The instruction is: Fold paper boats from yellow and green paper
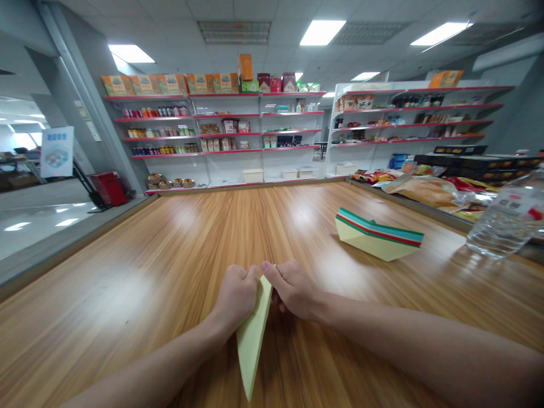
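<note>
Gripping: both hands close on one folded paper [255, 337] at its far end, at the near middle of the counter [148, 266].
Left hand [238, 294]: curled against the paper's left side, thumb toward the far tip; most fingers are hidden.
Right hand [295, 289]: clenched at the same end from the right, thumb on top, fingers bent below.
Paper: pale yellow, slim, narrowing to a near point; I cannot tell whether that point touches the counter.
Boat [374, 237]: paper, on the counter, far right of the hands and well apart from them; pale yellow hull, green, blue and red stripes along its upper edge, small peak midway.
Bottle [505, 218]: clear, right of the boat, partly beyond the view's right edge.
Snacks [429, 190]: bagged, heaped beyond the counter's far right rim, with black boxes [476, 165] stacked beside them.
Left shelves [170, 168]: far side, white with red edges, stocked with rows of small bottles and packs; orange cartons [144, 85] on top.
Right shelves [369, 150]: similar, far right, holding mixed packs.
Sign [56, 153]: far left, near a red box [113, 188] on the floor.
</note>
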The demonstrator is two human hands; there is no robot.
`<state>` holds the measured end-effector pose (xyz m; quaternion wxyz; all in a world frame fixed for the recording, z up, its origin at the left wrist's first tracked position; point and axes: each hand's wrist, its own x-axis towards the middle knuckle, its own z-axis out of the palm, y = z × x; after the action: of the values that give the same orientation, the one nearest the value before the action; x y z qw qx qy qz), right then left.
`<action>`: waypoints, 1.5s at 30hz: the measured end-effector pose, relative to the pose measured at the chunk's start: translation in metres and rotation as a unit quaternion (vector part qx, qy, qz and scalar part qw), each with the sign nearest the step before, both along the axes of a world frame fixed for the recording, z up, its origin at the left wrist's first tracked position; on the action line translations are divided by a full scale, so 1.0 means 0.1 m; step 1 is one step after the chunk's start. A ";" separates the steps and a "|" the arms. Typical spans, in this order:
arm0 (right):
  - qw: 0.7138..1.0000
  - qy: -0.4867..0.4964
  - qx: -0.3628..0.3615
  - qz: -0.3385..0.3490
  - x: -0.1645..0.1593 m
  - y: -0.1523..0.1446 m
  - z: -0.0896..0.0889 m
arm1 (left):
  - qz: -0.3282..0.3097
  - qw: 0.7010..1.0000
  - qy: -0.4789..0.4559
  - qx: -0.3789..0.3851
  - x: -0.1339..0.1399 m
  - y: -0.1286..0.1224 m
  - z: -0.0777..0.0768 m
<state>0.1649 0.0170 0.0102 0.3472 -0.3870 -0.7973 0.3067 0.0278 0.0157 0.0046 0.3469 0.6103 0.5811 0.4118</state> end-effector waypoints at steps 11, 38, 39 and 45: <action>0.976 -0.145 0.151 0.064 -0.01 -0.12 0.14 | 0.047 0.998 -0.025 0.015 -0.01 -0.02 0.06; 0.944 -0.240 0.167 0.154 -0.08 -0.22 0.12 | 0.151 0.987 -0.005 0.049 -0.02 -0.02 0.14; 0.938 -0.251 0.181 0.156 -0.08 -0.22 0.12 | 0.152 0.987 -0.003 0.052 -0.02 -0.03 0.14; 0.964 -0.217 0.071 0.133 -0.11 -0.26 0.13 | 0.176 0.981 -0.016 0.079 -0.03 -0.01 0.15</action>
<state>0.1539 -0.0091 0.0232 0.1485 -0.3085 -0.9177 0.2013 0.0245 0.0143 0.0195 0.2293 0.5174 0.6395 0.5203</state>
